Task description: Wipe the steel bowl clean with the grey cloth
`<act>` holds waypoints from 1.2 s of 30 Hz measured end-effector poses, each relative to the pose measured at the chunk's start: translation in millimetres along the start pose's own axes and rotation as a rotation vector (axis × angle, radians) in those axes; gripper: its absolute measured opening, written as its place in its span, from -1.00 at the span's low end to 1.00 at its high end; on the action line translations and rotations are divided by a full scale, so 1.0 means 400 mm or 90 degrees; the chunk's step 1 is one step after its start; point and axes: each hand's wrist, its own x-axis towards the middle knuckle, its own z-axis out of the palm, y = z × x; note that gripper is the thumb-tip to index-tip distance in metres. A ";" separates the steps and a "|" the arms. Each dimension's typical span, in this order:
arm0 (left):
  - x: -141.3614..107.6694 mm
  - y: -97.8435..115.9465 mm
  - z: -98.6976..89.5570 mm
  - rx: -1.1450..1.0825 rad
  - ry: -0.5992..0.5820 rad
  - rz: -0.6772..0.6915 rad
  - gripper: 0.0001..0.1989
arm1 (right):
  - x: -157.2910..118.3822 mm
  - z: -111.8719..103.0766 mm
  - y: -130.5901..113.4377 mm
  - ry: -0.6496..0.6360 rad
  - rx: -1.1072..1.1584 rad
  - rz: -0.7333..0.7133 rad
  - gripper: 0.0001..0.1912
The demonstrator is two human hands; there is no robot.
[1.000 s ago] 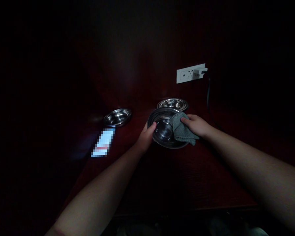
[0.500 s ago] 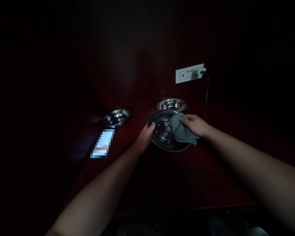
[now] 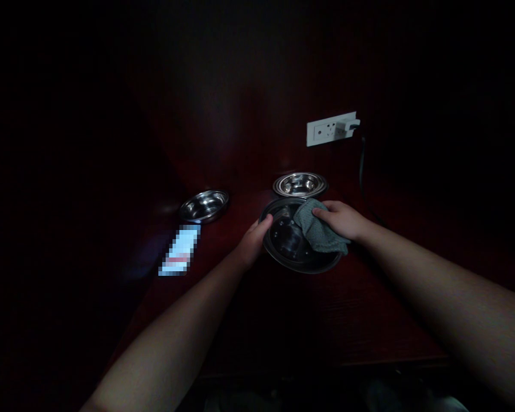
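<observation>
Dark red tabletop (image 3: 369,326), one, faintly grained, seen in the head view; it ran beneath the grips to a dim wall (image 3: 240,114) of like colour.

Left hand (image 3: 255,240): pinched the near-left rim of a wide metal bowl (image 3: 287,234), thumb over the edge, fingers mostly hidden behind it. Bowl tilted, mouth facing up towards the wearer; whether its base touched the wood could not be told.

Right hand (image 3: 343,220): clasped a grey-green cloth (image 3: 320,229), thumb on top, the fabric bunched over the bowl's right rim and partly inside.

Beyond both grips, just behind the held bowl: shiny dishes (image 3: 300,186), apparently nested. Left of and beyond the left grip: one shallow dish (image 3: 203,207), with a bright, pixelated panel (image 3: 180,252) nearer the wearer. Beyond the right grip, on the wall: socket plate (image 3: 321,130), plug (image 3: 351,125), dark cord (image 3: 361,166).

Hazards, as judged: smooth rim, liable to twist from the left pinch if the cloth pressed hard on the far side; bowl, liable to knock the nested dishes if pushed away; loose cloth corner, liable to snag beneath the rim.
</observation>
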 end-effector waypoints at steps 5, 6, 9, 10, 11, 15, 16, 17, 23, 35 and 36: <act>-0.003 0.002 0.008 -0.030 -0.003 -0.003 -0.45 | 0.006 0.000 0.008 -0.003 -0.001 -0.012 -0.71; -0.003 0.002 0.009 -0.034 -0.003 -0.003 -0.46 | 0.007 0.000 0.008 -0.004 0.001 -0.011 -0.71; -0.005 0.002 0.011 -0.043 -0.003 -0.009 -0.47 | 0.006 0.001 0.007 -0.003 0.001 -0.005 -0.72; -0.005 0.002 0.012 -0.046 0.001 -0.010 -0.47 | 0.006 0.001 0.007 -0.001 0.000 -0.004 -0.72; -0.004 0.002 0.012 -0.049 0.005 -0.013 -0.47 | 0.006 0.001 0.007 0.000 -0.001 -0.005 -0.72; -0.002 0.001 0.014 -0.055 0.011 -0.018 -0.50 | 0.007 0.000 0.009 -0.003 -0.001 -0.009 -0.72; -0.001 0.001 0.014 -0.056 0.010 -0.015 -0.50 | 0.008 -0.001 0.009 -0.004 -0.003 -0.011 -0.72; -0.001 0.001 0.014 -0.056 0.010 -0.011 -0.50 | 0.008 -0.001 0.009 -0.004 -0.005 -0.012 -0.72; -0.004 0.003 0.016 -0.049 0.012 0.007 -0.52 | 0.009 0.001 0.010 -0.008 0.004 0.001 -0.70; -0.007 0.004 0.020 -0.063 0.018 0.000 -0.51 | 0.005 0.000 0.004 -0.003 -0.001 0.004 -0.71; -0.007 0.005 0.020 -0.061 0.020 0.001 -0.51 | 0.005 0.001 0.004 -0.001 -0.001 0.006 -0.71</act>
